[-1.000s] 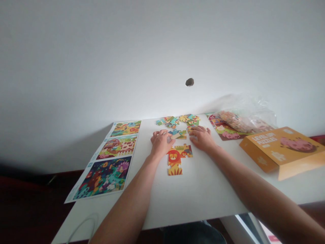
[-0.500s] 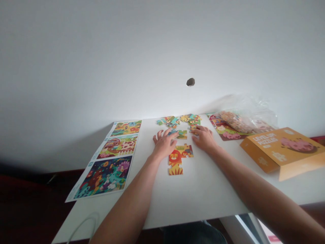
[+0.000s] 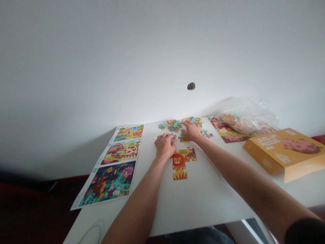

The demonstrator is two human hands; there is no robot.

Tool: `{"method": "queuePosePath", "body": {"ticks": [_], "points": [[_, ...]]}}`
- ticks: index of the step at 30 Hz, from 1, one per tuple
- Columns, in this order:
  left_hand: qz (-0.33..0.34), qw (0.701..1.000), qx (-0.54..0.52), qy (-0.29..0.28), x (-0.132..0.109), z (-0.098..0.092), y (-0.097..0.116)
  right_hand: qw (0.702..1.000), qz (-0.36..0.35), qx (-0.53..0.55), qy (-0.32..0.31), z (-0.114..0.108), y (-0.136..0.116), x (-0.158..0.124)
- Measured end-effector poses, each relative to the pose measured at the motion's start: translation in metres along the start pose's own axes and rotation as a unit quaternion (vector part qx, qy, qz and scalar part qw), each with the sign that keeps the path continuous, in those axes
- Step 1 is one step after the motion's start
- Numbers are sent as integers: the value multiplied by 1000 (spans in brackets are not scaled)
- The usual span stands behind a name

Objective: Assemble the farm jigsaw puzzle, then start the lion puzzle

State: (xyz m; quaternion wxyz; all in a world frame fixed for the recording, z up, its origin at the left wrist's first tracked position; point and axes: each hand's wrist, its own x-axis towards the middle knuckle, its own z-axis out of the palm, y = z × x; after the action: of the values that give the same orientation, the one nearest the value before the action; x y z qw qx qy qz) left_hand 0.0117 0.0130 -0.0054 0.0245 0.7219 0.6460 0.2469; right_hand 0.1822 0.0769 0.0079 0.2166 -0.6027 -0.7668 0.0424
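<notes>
My left hand (image 3: pixel 165 145) rests low over the table with its fingers curled, closed on a puzzle piece (image 3: pixel 174 136) whose edge shows by the fingertips. My right hand (image 3: pixel 192 130) reaches to the loose pieces at the back, fingers stretched out and apart; nothing shows in its grasp. Under its fingers lies a green-and-yellow piece (image 3: pixel 182 138). Just in front of both hands is a joined section of puzzle (image 3: pixel 179 162) with a lion and a cub. A heap of loose puzzle pieces (image 3: pixel 173 124) lies by the wall, partly covered by my right hand.
A sheet with three printed pictures (image 3: pixel 119 147) lies at the left. On the right are a farm picture (image 3: pixel 232 136), a clear bag of pieces (image 3: pixel 238 122) and an orange puzzle box (image 3: pixel 286 149). The white wall (image 3: pixel 162 67) closes the back.
My right hand has moved left and back, onto the loose pieces, uncovering pieces where it was. The fingers of my left hand, spread before, have curled in. The view has shifted slightly.
</notes>
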Motion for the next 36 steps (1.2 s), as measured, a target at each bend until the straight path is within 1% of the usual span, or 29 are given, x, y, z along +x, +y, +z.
{"method": "queuePosePath", "body": {"ticks": [2, 4, 6, 10, 13, 17, 21, 26, 28, 29, 30, 32, 34, 36], "points": [[-21, 1000, 7, 9, 0, 0, -1, 1000, -17, -4, -21, 7, -10, 12], [-33, 999, 7, 18, 0, -1, -2, 999, -44, -1, -29, 12, -18, 15], [-31, 999, 5, 20, 0, 0, -2, 997, -70, 7, -27, 13, -23, 10], [-1, 1000, 17, -11, 0, 2, -1, 990, -133, 29, -28, 11, -25, -4], [-1, 1000, 21, -20, 0, 2, 0, 993, -113, 31, -17, 11, -24, -9], [-21, 1000, 21, 10, -1, 1, 1, 997, -71, 18, -20, 13, -25, -5], [-69, 997, 29, 35, -2, -1, 1, 999, -42, -5, 2, 11, -24, -2], [-124, 989, 50, 60, -2, -3, 0, 999, -27, -12, 15, 6, -21, -2], [-117, 990, 55, 55, -3, -3, 1, 998, -44, -6, 33, 6, -21, -4], [-105, 992, 54, 46, -3, -4, 1, 997, -66, -3, 35, 6, -22, -4], [-90, 994, 52, 35, -4, -4, 1, 995, -93, 1, 27, 7, -22, -5], [-72, 996, 52, 17, -4, -4, 1, 990, -140, 5, -11, 10, -23, -6], [-74, 996, 55, 10, -3, -3, 1, 989, -145, 5, -39, 13, -24, -7], [-82, 995, 57, 9, -3, -2, 0, 992, -119, 2, -31, 15, -23, -7]]}}
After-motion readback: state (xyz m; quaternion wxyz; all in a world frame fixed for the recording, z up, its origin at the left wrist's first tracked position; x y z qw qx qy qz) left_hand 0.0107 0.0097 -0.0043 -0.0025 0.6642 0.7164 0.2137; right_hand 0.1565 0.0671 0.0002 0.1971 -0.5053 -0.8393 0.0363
